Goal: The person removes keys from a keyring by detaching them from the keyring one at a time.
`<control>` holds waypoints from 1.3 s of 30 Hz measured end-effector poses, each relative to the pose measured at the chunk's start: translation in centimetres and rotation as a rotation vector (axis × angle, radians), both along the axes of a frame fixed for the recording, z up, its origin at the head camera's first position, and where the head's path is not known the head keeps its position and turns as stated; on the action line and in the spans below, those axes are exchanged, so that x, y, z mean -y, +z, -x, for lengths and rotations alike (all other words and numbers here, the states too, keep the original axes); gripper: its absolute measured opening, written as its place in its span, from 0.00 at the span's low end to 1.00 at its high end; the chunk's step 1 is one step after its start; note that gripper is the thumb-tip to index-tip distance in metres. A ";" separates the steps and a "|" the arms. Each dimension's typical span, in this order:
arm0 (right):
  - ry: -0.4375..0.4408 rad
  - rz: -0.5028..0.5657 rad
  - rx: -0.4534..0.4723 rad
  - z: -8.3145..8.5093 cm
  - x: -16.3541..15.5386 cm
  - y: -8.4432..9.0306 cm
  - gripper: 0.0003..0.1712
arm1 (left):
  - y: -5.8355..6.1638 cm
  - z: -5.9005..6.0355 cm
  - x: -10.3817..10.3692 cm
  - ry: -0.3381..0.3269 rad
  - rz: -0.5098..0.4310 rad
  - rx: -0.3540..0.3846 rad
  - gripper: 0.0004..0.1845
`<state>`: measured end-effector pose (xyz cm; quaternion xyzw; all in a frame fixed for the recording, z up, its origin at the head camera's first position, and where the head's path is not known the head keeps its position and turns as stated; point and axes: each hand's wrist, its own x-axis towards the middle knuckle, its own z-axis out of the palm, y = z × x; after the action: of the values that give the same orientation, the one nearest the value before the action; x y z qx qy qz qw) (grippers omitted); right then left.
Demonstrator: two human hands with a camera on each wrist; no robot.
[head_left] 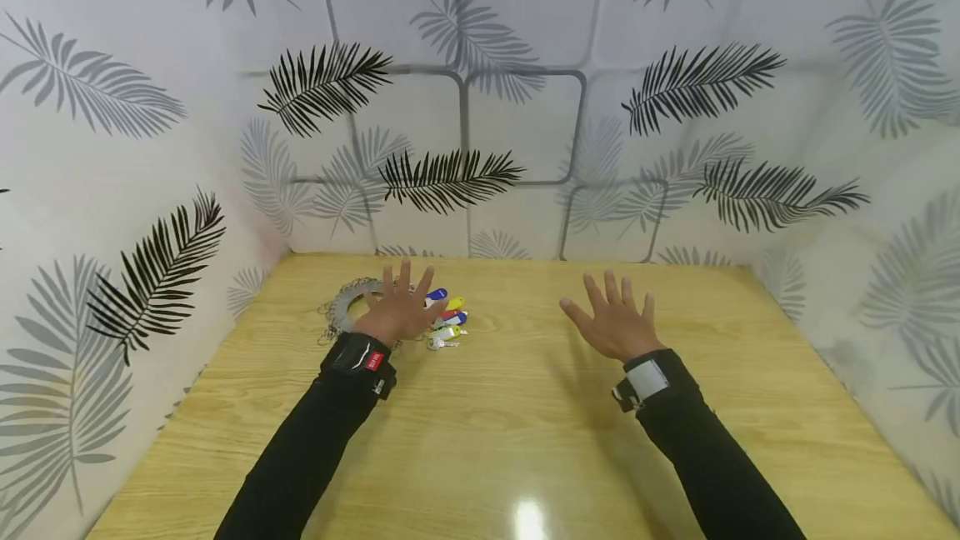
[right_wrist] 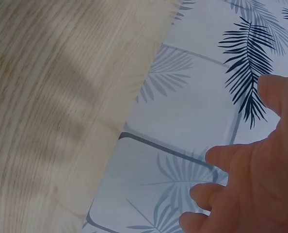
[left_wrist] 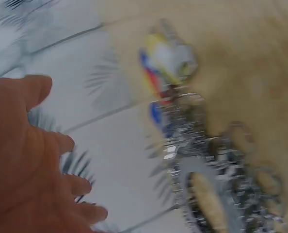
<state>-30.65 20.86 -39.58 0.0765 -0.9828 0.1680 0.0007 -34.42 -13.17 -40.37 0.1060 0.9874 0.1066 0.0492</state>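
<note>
The left hand (head_left: 397, 311), fingers spread and holding nothing, is held directly over the bunch of keys (head_left: 446, 319) on the counter (head_left: 525, 407); their coloured tags fan out just right of it. The right hand (head_left: 611, 319), likewise spread and empty, is well apart, so the left is nearer.

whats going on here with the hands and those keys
A person holds both hands out, fingers spread, above a wooden table. The left hand hovers over a bunch of keys with coloured tags on a big metal ring; whether it touches them is unclear. The right hand is apart, holding nothing.
</note>
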 end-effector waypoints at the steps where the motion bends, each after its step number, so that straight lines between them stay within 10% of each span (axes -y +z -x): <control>1: 0.004 0.000 0.002 0.0 -0.1 0.0 0.48 | -0.6 0.4 -0.1 -0.013 0.011 0.031 0.40; 11: 0.051 0.010 0.048 -0.5 -0.5 -0.4 0.47 | -4.5 1.9 -1.1 -0.036 0.159 0.015 0.39; 39: 0.205 0.150 0.207 -0.7 -2.1 -1.6 0.43 | -6.5 -1.4 -4.3 -0.067 0.177 -0.085 0.41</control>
<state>-29.98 22.98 -41.20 0.1586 -0.9494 0.2470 -0.1121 -33.03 -8.90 -46.89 0.1384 0.9901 0.0127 0.0200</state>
